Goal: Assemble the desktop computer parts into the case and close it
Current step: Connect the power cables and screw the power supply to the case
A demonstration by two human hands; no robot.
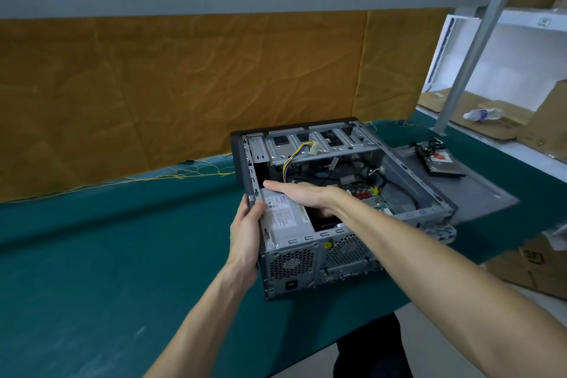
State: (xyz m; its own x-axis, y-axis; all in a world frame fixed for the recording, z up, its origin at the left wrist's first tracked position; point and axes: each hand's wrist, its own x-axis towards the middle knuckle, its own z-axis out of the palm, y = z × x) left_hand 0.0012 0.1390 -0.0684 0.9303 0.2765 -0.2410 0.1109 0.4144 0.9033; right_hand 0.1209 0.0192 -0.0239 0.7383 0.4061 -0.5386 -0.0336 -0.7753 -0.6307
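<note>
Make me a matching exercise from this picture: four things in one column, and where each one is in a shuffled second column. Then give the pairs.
Things:
1. left hand
2. right hand
3. hard drive
4. plastic bottle

Places:
A. lying on the grey side panel beside the case
B. gripping the left edge of the open case
C. on the cardboard behind the table's far right edge
D. flat, fingers straight, on the power supply in the case

Pairs: 1-B, 2-D, 3-A, 4-C
</note>
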